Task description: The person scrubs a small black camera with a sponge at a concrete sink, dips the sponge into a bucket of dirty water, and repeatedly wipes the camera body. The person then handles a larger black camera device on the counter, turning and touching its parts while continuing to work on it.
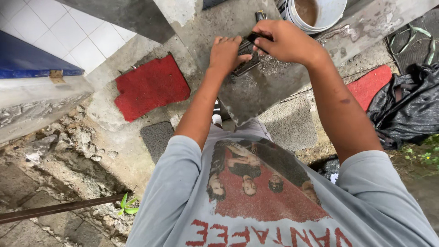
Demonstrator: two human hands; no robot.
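Dark flat tool [244,61], something like a small metal piece with a rough face, lay on a grey concrete slab [267,87] that stood tilted in front of the person's legs. The left hand [225,54] was pressing on this tool from the left side, with the fingers bent over its upper edge and the thumb lying on it. The right hand [283,41] was closed around a black handle-like object [253,36] just above the tool; whether this object was a part of the tool or a separate thing, I could not tell. Both hands were close together, almost touching.

Behind the slab stood a white bucket [329,13] with brown muddy water inside. On the ground at the left lay a red mat [151,87], and below it a smaller grey mat [157,137]. Another red mat [370,84] was at the right, beside a black plastic bag [407,107]. White wall tiles [55,32] were in the upper left corner. A rusty metal bar [59,208] lay across broken concrete at the lower left, near a small green plant [127,205].
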